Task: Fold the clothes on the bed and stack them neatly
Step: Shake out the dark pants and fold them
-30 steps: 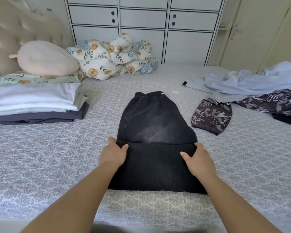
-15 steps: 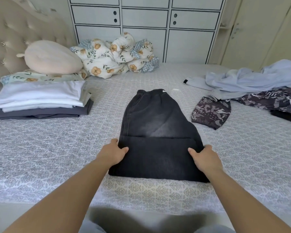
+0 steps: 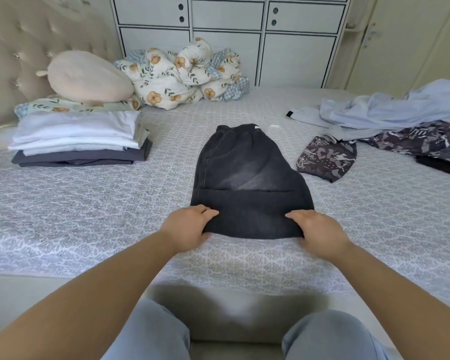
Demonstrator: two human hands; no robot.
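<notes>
Black denim trousers [image 3: 247,167] lie folded on the patterned bed sheet [image 3: 89,216], waistband at the far end and a folded-up layer at the near end. My left hand [image 3: 189,226] grips the near left corner of that folded end, fingers on top of the cloth. At the near right corner my right hand [image 3: 318,229] holds the denim the same way. A neat stack of folded clothes [image 3: 78,141], white over dark grey, sits to the left. Unfolded clothes lie to the right: a pale blue shirt [image 3: 390,107] and a dark patterned garment [image 3: 327,158].
A cream cushion [image 3: 89,76] and a bunched floral duvet [image 3: 182,74] lie by the tufted headboard [image 3: 18,48]. White cabinets [image 3: 229,40] stand behind the bed. My knees in pale trousers [image 3: 322,333] are against the near bed edge.
Both hands slid from the folded-up layer's far edge back to its near corners. The view pulled back, so my knees and the bed edge now show.
</notes>
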